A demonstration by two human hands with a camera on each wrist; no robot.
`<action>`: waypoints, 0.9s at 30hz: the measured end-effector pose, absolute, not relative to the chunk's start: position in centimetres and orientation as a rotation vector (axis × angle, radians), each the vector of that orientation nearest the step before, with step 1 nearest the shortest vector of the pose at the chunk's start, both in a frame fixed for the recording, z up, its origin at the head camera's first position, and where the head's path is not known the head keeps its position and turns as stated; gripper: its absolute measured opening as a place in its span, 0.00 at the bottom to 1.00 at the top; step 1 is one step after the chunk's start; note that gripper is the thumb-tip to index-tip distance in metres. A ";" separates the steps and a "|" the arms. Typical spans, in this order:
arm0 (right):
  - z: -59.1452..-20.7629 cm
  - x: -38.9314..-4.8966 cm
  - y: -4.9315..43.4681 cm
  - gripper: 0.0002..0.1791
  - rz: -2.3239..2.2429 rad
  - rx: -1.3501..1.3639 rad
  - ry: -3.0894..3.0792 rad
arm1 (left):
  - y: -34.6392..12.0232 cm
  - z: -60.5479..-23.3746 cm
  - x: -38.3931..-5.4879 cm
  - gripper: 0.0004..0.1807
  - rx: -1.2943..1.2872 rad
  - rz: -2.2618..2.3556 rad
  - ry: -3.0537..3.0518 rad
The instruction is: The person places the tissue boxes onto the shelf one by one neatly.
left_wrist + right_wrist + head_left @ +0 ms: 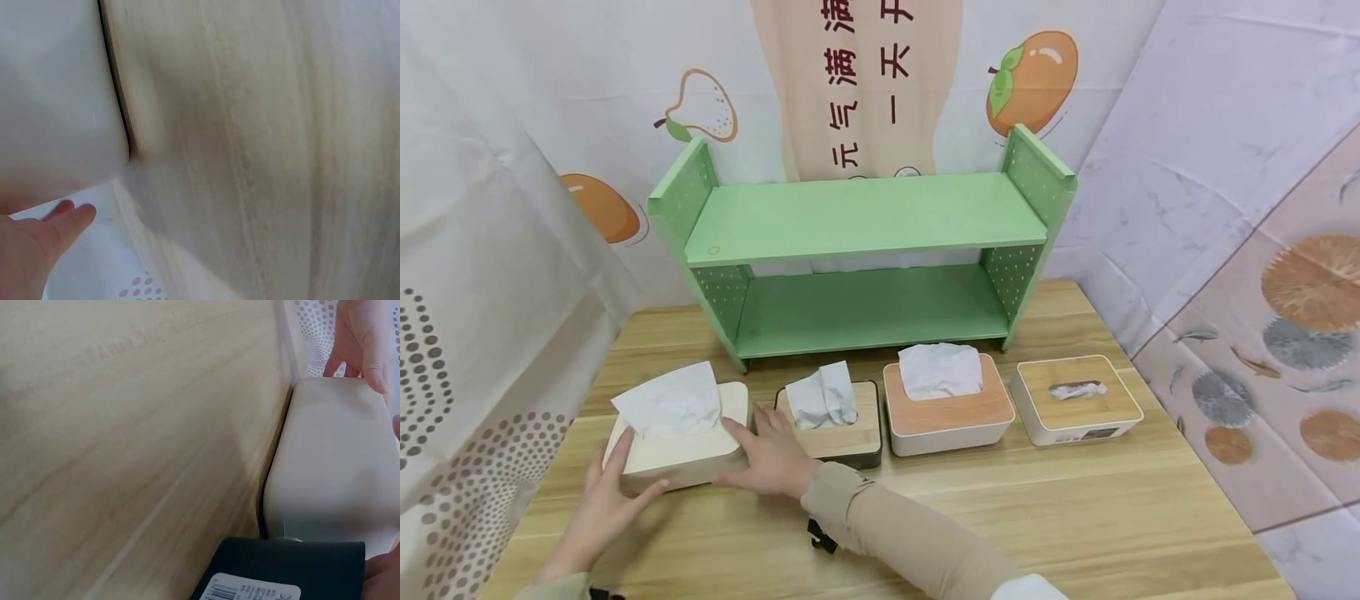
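A cream tissue box (pixel 681 450) with a white tissue sticking up lies at the left of the table, between both hands. At its left end my left hand (pixel 598 508) has its fingers along the side and its thumb stretched out in front. My right hand (pixel 775 458) is at the other end, one finger over the top edge and others in the gap beside a dark tissue box (pixel 848 442) with a light wooden lid. In the right wrist view, the cream box (pixel 331 444) stands between the left hand (pixel 362 344) and the dark box's labelled side (pixel 325 562).
Further right are a tissue box (pixel 951 417) with an orange-brown wooden lid and another (pixel 1086 408) with a yellowish wooden lid, its tissue low in the slot. Behind the row stands a green two-tier shelf (pixel 865 217). Printed cloth (pixel 880 83) hangs behind the wooden table (pixel 1060 525).
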State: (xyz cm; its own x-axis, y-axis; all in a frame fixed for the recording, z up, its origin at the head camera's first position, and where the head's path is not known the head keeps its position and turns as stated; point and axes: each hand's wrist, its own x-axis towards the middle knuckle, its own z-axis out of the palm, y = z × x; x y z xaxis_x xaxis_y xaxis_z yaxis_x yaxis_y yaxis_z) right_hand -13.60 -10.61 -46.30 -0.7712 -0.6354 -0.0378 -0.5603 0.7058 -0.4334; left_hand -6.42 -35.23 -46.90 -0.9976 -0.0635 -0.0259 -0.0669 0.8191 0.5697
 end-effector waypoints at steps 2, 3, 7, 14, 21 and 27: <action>-46.3 -13.5 -10.8 0.43 -0.590 -0.961 2.751 | -35.2 -47.0 -6.5 0.58 -0.088 0.950 3.025; -46.3 -13.5 -10.8 0.42 -0.585 -0.958 2.763 | -35.2 -47.0 -6.5 0.58 -0.081 0.955 3.047; -46.4 -13.4 -11.2 0.40 -0.603 -0.929 2.809 | -35.0 -47.4 -6.6 0.56 -0.052 0.996 3.141; -46.5 -13.3 -12.3 0.39 -0.602 -0.883 2.923 | -35.1 -47.6 -6.8 0.52 -0.064 1.041 3.206; -46.2 -13.1 -13.2 0.39 -0.571 -0.844 2.982 | -34.8 -47.3 -6.8 0.47 -0.178 1.121 3.159; -46.3 -12.7 -13.6 0.36 -0.655 -0.789 3.038 | -34.8 -47.3 -6.4 0.45 -0.294 1.176 3.133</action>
State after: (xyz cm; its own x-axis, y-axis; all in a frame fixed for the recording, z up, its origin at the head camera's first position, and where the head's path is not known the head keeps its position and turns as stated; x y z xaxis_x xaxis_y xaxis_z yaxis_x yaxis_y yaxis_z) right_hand -12.75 -13.56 -46.26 -0.8771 -0.4524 0.1615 -0.4788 0.7959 -0.3706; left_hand -6.37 -34.81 -47.32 -0.9613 -0.2368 0.1406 -0.0859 0.7428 0.6640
